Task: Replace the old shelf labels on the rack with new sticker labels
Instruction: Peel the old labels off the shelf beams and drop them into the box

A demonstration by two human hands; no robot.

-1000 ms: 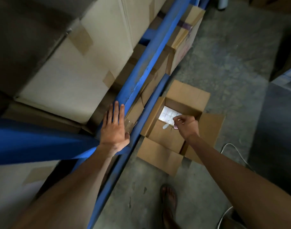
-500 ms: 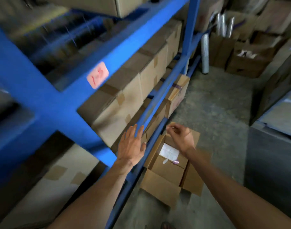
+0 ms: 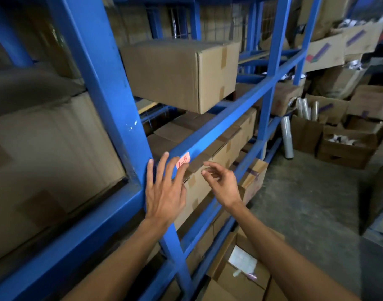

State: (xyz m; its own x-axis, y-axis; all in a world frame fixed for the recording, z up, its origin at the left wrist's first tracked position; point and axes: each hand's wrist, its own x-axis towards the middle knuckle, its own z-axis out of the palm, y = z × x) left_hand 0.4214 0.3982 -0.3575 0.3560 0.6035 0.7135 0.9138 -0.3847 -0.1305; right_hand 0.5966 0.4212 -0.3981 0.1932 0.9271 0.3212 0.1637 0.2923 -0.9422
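Observation:
A pink label [image 3: 184, 160] with handwritten figures is stuck on a beam of the blue rack [image 3: 221, 124], beside the upright post. My left hand [image 3: 164, 192] lies flat against the post and beam with fingers spread; its fingertips touch the label's left edge. My right hand [image 3: 221, 183] hovers just right of the label, fingers loosely curled and apart, with nothing visible in it. Below, an open cardboard box [image 3: 240, 276] on the floor holds a white sheet of stickers [image 3: 242, 260] and a small pen-like object [image 3: 245, 274].
Closed cardboard cartons [image 3: 179, 72] fill the rack's shelves. More open boxes [image 3: 347, 144] and rolls of clear wrap [image 3: 287, 137] stand at the far right on the concrete floor [image 3: 305, 203]. A dark block edges in at the lower right.
My view rose from the floor box to the rack beam. Both hands came up: the left slid up to the pink label, the right left the box and reached beside the label.

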